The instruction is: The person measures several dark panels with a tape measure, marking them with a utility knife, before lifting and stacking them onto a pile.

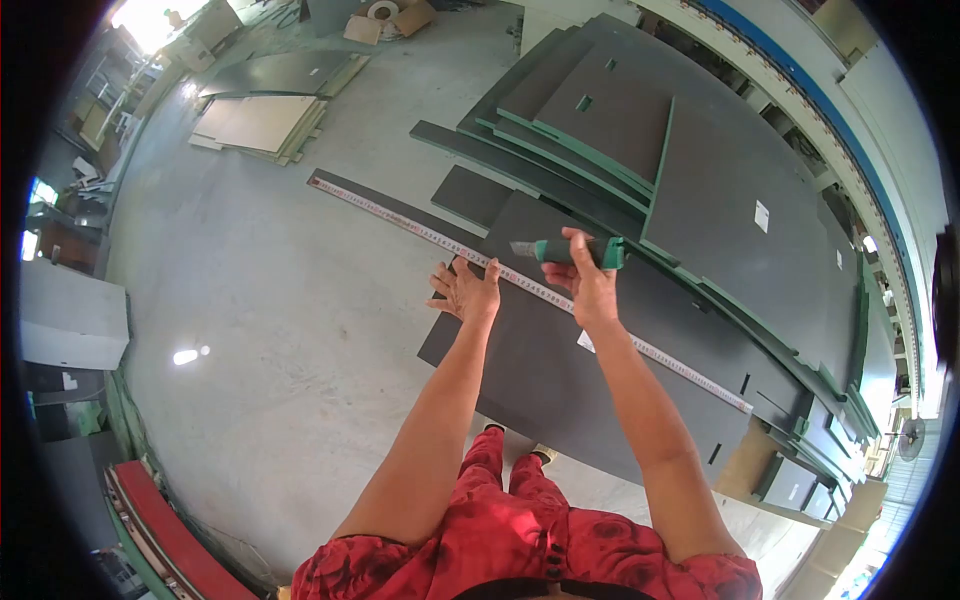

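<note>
A long strip with ruler markings (400, 219) lies diagonally across dark grey boards. My left hand (468, 293) rests with its fingers spread at the lower edge of the strip, thumb against it. Above the strip, my right hand (590, 285) is closed round a green utility knife (560, 250), whose blade end points left. Under the strip is a large dark board (540, 370) with a small white label (586, 341) beside my right wrist. A smaller dark piece (472, 195) lies just beyond the strip.
Stacked dark panels with green edges (720, 200) fill the right side. More boards (255, 122) lie on the grey floor (260, 290) at the upper left, near an open cardboard box (403, 18). A red object (175, 530) is at the lower left.
</note>
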`<state>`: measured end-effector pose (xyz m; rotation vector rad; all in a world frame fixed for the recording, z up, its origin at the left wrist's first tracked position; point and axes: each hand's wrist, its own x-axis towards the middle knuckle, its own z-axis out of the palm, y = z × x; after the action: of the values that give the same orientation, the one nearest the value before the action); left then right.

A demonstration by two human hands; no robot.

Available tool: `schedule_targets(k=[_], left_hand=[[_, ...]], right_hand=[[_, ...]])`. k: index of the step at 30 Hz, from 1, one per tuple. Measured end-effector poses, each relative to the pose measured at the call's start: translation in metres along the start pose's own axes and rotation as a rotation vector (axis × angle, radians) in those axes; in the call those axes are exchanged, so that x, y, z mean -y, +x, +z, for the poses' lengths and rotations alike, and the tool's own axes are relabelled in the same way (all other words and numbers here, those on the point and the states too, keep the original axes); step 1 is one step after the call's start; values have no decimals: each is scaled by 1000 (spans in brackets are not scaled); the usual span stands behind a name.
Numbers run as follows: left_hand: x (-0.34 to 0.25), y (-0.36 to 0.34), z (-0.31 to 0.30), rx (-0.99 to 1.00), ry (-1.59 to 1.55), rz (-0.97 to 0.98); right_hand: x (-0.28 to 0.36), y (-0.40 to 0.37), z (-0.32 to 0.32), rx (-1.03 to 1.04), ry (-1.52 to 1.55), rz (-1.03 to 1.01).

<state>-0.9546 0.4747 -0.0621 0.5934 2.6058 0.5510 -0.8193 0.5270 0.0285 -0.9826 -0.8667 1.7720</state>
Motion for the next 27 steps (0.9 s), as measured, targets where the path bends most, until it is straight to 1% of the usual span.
schedule_targets(k=[4,10,15,23,25,27], left_hand=[[2,3,3,-8,3,-7],[6,7,10,-64,0,11],[7,7,10,-85,-7,33],[5,7,10,-68,44,10],[5,5,6,-54,53,27],[4,5,7,-74,67,44]], right_hand=[[-37,27,10,71,73,61],[-75,41,12,42,185,117],[-84,39,13,20,175,122],[-95,42,10,5,162,80],[-98,44,8,35,190,72],[-90,39,12,-18,258,96]])
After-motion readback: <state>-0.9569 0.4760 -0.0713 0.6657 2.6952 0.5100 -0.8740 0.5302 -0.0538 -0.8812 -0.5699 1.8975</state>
